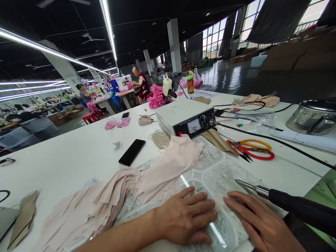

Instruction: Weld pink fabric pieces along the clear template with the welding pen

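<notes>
My left hand (187, 216) lies palm down on a clear, scuffed plastic sheet (225, 171), its fingers spread. To the right, my right hand (258, 218) rests on the same sheet with fingers stretched out; part of it is cut off by the frame's lower edge. A black-handled tool with a pointed metal tip (262, 190) lies just beyond the right hand's fingers, apparently not gripped. Thin pale pink fabric pieces (173, 159) are heaped past my left hand. More layers of this fabric (105, 203) spread left of my left forearm.
A white control box (183, 115) with a dial stands behind the fabric. Red- and yellow-handled scissors (252, 148), a black phone (132, 152) and a glass pot (312, 117) are on the white table (65, 164). A black cable (278, 141) crosses at right. People sit at sewing machines beyond.
</notes>
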`<action>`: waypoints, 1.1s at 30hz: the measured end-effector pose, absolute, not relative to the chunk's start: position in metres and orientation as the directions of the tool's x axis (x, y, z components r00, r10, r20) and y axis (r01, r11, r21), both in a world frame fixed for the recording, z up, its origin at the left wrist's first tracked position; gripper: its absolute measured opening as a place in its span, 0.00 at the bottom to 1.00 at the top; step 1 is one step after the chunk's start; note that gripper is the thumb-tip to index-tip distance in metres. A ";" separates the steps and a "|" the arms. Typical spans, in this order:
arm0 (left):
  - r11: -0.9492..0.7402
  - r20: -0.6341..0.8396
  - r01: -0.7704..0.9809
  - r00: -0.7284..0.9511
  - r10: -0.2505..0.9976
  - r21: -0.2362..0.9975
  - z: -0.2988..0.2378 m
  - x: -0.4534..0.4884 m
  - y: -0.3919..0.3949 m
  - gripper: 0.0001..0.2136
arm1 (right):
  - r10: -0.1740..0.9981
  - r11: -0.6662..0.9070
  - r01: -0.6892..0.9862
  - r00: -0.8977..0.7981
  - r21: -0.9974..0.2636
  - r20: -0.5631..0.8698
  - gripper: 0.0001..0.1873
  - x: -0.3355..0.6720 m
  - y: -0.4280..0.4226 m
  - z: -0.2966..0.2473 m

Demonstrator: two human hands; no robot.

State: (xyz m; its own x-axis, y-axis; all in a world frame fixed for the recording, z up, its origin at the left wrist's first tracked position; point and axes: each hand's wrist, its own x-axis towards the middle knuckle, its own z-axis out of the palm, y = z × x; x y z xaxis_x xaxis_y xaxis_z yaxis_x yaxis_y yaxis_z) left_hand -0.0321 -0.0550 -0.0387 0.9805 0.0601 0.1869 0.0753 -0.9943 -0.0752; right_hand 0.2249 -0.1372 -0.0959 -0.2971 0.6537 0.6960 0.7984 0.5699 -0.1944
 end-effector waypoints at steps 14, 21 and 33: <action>-0.997 0.211 0.058 0.976 0.045 -0.054 -0.045 -0.023 -0.053 0.23 | 0.671 0.485 0.764 -0.013 -0.425 0.742 0.12 0.222 -0.152 -0.093; -0.996 0.197 0.058 0.979 0.044 -0.065 -0.045 -0.023 -0.052 0.25 | 0.687 0.490 0.773 -0.056 -0.404 0.725 0.14 0.221 -0.148 -0.096; -0.990 0.235 0.061 0.972 0.030 -0.127 -0.044 -0.023 -0.054 0.26 | 0.684 0.500 0.835 -0.218 -0.229 0.696 0.19 0.220 -0.144 -0.089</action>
State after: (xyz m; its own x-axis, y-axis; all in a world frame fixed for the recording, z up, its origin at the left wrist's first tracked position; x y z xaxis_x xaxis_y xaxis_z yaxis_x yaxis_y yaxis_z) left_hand -0.0230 -0.0537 -0.0445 0.9716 0.0301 0.2349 0.0614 -0.9900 -0.1273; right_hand 0.2202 -0.1443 -0.0890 -0.2183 0.6843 0.6958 0.8352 0.4998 -0.2295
